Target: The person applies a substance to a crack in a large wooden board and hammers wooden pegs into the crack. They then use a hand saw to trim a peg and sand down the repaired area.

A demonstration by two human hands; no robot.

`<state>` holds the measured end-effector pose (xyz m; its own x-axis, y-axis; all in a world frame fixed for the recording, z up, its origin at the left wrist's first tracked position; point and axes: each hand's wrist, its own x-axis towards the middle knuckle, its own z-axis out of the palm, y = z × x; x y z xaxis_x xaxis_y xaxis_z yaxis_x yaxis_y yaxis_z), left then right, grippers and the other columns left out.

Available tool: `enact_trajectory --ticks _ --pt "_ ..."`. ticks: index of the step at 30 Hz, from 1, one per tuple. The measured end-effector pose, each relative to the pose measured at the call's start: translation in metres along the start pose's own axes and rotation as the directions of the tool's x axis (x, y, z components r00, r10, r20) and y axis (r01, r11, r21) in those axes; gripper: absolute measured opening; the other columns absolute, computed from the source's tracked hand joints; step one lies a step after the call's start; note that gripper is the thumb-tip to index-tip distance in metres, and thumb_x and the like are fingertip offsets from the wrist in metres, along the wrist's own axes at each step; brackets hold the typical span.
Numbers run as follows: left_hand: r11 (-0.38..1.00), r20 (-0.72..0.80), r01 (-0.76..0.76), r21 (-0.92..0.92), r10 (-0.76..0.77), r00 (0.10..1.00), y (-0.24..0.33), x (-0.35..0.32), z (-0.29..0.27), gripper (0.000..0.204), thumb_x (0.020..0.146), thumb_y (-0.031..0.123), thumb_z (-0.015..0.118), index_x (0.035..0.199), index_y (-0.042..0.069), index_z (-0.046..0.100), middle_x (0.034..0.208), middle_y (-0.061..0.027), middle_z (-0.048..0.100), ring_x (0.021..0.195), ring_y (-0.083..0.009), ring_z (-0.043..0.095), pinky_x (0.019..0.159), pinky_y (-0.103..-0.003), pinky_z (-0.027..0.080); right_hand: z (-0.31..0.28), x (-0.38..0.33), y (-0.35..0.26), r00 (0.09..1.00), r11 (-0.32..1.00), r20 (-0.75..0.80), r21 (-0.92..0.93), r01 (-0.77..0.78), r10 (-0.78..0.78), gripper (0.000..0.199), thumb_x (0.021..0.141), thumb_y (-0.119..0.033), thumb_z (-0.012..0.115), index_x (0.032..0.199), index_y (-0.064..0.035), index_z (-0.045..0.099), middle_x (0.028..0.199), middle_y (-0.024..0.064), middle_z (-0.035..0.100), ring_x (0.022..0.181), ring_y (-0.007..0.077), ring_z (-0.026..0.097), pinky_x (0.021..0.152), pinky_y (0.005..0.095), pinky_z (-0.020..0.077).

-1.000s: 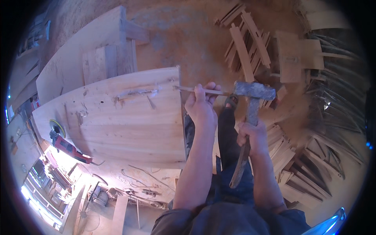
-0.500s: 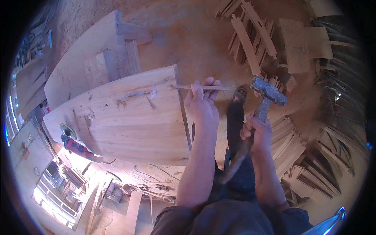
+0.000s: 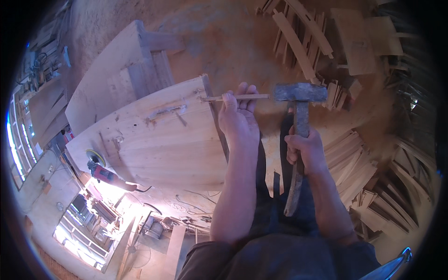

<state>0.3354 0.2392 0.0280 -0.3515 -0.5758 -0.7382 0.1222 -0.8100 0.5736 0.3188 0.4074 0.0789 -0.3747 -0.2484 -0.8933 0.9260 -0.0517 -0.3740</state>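
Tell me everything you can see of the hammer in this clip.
The hammer has a blocky, grey, metal-looking head with a scuffed, blotchy surface. Its long handle is greyish near the head and browner below, bending slightly toward its lower end; its material is unclear. The right hand grips it partway along. The head lies crosswise at the top, its left end facing the tip of the thin wooden strip, with a small gap visible.

white glare at lower-left window (image 3: 80, 240), dark fisheye-bent edges
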Motion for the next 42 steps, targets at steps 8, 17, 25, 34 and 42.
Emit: enact_trajectory --ticks 8,17,25,34,42 --pt "0.389 0.249 -0.481 0.785 0.513 0.821 0.08 -0.024 -0.055 0.027 0.093 0.009 0.066 0.113 -0.008 0.068 0.11 -0.0149 0.071 0.104 -0.0243 0.068 0.094 -0.034 0.052 -0.036 -0.007 0.033 0.992 0.952 -0.011 0.281 -0.117 0.125 0.015 0.083 -0.002 0.065 0.086 -0.0069 0.05 0.059 0.0012 0.046 0.042 0.0121 0.047 0.04 0.0293 0.0411" --pt "-0.526 0.479 -0.526 0.669 -0.236 0.845 0.168 0.08 -0.002 0.077 0.077 0.036 0.081 0.141 0.002 0.054 0.142 -0.0195 0.054 0.137 -0.0334 0.046 0.114 -0.043 0.035 -0.033 -0.002 0.046 0.994 0.973 0.069 0.211 -0.093 0.08 0.017 0.083 0.0 0.065 0.087 -0.0049 0.05 0.06 0.0027 0.05 0.042 0.0118 0.049 0.04 0.0278 0.0396" --pt "-0.548 0.476 -0.528 0.649 -0.249 0.843 0.166 0.086 -0.006 0.078 0.074 0.036 0.082 0.14 0.003 0.055 0.137 -0.0185 0.056 0.127 -0.0322 0.051 0.109 -0.042 0.039 0.0 0.016 0.028 0.999 0.975 0.04 0.221 -0.027 0.018 0.015 0.082 0.0 0.064 0.087 -0.0046 0.05 0.066 0.0027 0.051 0.043 0.0113 0.049 0.041 0.0278 0.0401" --pt "-0.503 0.563 -0.602 0.62 -0.25 0.788 0.162 0.091 -0.014 0.074 0.07 0.035 0.083 0.132 0.004 0.059 0.129 -0.0118 0.059 0.125 -0.0315 0.045 0.112 -0.045 0.03 -0.001 0.005 0.014 0.949 0.905 -0.311 0.388 0.176 -0.051 0.019 0.081 -0.002 0.069 0.094 -0.0037 0.054 0.068 0.0027 0.053 0.044 0.0111 0.051 0.041 0.0275 0.0418" --pt "-0.518 0.609 -0.639 0.568 -0.258 0.75 0.166 0.09 -0.013 0.077 0.07 0.04 0.085 0.132 0.004 0.059 0.126 -0.0094 0.06 0.123 -0.0305 0.045 0.112 -0.044 0.027 -0.014 0.003 -0.002 0.957 0.981 -0.287 0.173 0.089 -0.036 0.016 0.083 -0.001 0.066 0.093 -0.0038 0.055 0.064 0.0021 0.051 0.043 0.0108 0.049 0.041 0.0279 0.0407"
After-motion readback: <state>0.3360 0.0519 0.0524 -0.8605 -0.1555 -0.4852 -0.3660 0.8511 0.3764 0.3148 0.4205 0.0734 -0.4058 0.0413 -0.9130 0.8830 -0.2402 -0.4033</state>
